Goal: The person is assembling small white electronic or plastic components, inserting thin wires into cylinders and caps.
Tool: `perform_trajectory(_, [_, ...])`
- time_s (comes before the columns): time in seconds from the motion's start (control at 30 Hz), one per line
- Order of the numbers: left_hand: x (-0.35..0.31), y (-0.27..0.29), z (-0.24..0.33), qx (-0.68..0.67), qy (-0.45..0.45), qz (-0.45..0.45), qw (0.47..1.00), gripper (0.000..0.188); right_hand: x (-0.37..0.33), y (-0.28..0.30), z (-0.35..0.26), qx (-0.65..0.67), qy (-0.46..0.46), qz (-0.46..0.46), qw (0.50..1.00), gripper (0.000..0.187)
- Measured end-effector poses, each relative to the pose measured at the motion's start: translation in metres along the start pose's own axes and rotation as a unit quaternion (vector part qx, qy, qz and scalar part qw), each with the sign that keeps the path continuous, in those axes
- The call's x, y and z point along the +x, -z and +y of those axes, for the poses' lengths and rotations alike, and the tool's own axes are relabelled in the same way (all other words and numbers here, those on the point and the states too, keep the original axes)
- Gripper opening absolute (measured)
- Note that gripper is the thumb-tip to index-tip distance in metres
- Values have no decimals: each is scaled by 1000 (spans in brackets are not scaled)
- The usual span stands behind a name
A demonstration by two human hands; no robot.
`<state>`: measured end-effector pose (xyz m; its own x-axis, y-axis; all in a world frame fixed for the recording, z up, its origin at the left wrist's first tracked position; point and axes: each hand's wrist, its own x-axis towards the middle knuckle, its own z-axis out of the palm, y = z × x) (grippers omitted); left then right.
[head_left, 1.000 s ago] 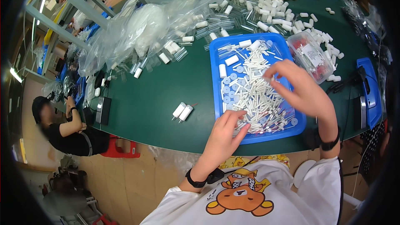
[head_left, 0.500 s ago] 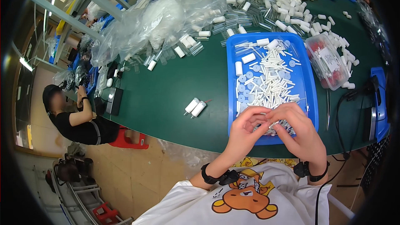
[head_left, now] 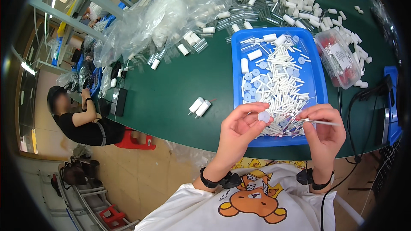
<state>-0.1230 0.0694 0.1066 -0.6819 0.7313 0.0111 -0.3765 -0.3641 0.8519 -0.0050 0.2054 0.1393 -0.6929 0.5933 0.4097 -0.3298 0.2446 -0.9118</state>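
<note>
Whitish plastic disc: pinched btwn thumb and fingertips of L hand, approx. 7 o'clock of blue tray on counter; other fingers half curled. R hand, approx. 4 o'clock: fingers bent round thin rod, outer end pointing to 3 o'clock; inner tip too small to tell. Caution: if L pinch loosens, disc could slip and get lost w/ loose discs at tray's 9 o'clock. Slack R grip could drop rod among white sticks.
</note>
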Motion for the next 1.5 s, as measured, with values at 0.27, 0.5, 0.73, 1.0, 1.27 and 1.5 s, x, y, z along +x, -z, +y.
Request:
perform_trajectory(0.27, [-11,-12,17,-28,27,-47,998,32,-4,-12,-10,77,66,-29,994,23])
perform_trajectory(0.5, [-11,-2,15,-113,-4,-122,986,33,-8,-10,-4,10,83,-54,995,28])
perform_trajectory(0.73, [-12,-4,11,-60,19,-109,992,32,-11,-12,-3,-33,121,-55,991,31])
perform_trajectory(1.0, [-12,-6,11,-78,41,-66,994,30,-16,-17,1,-22,109,-103,988,32])
perform_trajectory(1.27, [-14,-1,11,-74,62,-84,992,31,-22,-25,0,-9,73,-58,996,19])
perform_trajectory(1.5, [-19,6,13,-66,84,-112,988,30,-28,-26,0,21,4,-46,999,14])
